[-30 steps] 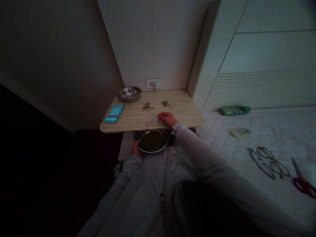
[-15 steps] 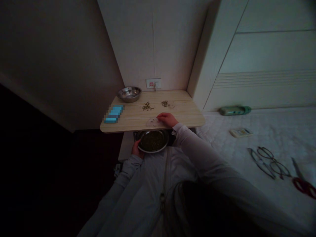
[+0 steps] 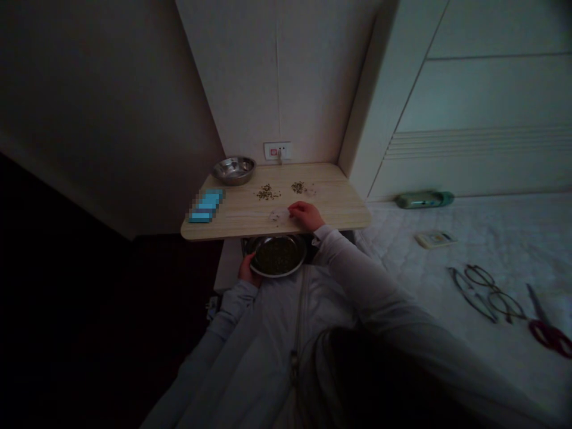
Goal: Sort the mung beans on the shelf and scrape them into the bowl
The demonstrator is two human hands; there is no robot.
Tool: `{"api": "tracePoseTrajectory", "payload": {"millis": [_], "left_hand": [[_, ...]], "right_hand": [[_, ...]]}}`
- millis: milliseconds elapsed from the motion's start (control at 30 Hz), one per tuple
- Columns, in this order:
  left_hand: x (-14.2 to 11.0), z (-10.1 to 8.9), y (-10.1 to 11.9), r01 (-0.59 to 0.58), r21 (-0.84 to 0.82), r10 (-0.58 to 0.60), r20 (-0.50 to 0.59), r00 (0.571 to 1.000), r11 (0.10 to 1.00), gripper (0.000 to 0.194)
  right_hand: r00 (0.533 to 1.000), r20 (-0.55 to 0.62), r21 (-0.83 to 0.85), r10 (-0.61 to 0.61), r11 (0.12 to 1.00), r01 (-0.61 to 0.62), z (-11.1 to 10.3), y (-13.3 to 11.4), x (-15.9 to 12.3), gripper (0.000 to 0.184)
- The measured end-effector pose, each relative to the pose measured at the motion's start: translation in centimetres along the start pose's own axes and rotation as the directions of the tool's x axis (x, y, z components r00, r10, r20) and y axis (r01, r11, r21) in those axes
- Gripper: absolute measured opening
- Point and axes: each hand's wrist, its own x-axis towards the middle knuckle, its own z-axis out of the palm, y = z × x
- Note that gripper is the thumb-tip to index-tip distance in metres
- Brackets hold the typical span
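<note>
My left hand [image 3: 247, 271] grips the rim of a steel bowl [image 3: 277, 255] full of small dark bits, held just under the front edge of a small wooden table [image 3: 339, 202]. My right hand [image 3: 305, 214] rests on the tabletop with its fingers curled, touching a pale, thin patch of something [image 3: 277, 215] that I cannot make out. Two little heaps of dark bits [image 3: 267, 192] [image 3: 298, 187] lie further back on the table.
An empty steel bowl [image 3: 233, 170] stands at the table's back left, a blue box [image 3: 205, 205] at its left edge. A wall socket [image 3: 277, 150] is behind. On the bed to the right lie a green case [image 3: 423, 199], a remote [image 3: 437, 239], glasses [image 3: 485, 292] and red scissors [image 3: 549, 330].
My right hand has shifted slightly back on the table, and the pale patch under its fingertips looks smaller and more bunched. The left hand and bowl have stayed put.
</note>
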Motion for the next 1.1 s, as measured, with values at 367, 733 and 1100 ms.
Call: {"api": "tracePoseTrajectory", "payload": {"millis": [367,733,1100], "left_hand": [[0.04,-0.15,-0.08,-0.020,0.010,0.020,0.004,1.000,1.000,0.018],[-0.02,-0.02,-0.01,-0.017,0.023,0.016,0.007,1.000,1.000,0.020],[0.23,-0.33,-0.06,-0.004,0.012,0.003,0.009,1.000,1.000,0.017]], "right_hand": [[0.997,0.076,-0.054,0.031,0.998,-0.027,0.00,-0.30,-0.17,0.012],[0.991,0.132,-0.041,0.014,0.999,-0.009,-0.16,-0.43,-0.22,0.012],[0.963,-0.268,-0.071,0.039,0.996,-0.060,-0.16,-0.04,-0.18,0.016]]}}
